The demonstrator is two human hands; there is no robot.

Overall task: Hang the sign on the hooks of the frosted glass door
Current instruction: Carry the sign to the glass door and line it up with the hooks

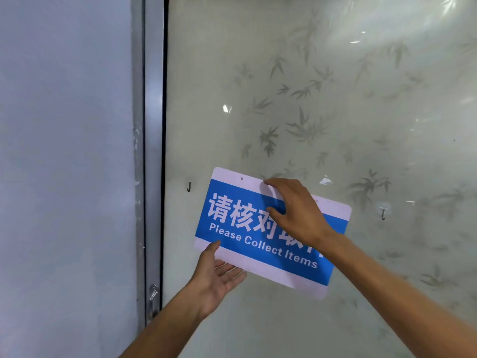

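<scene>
A blue and white sign reading "Please Collect Items" is held flat against the frosted glass door, tilted down to the right. My right hand grips its top edge near the middle, fingers over the front. My left hand supports the lower left corner, thumb on the front and fingers behind. A small hole shows near the sign's top left; the other is partly hidden by my right hand. One dark hook sits on the glass left of the sign, another hook to its right. Neither hook touches the sign.
A grey metal door frame runs down the left of the glass, with a handle or latch low on it. A pale wall lies further left. The glass bears a bamboo-leaf pattern.
</scene>
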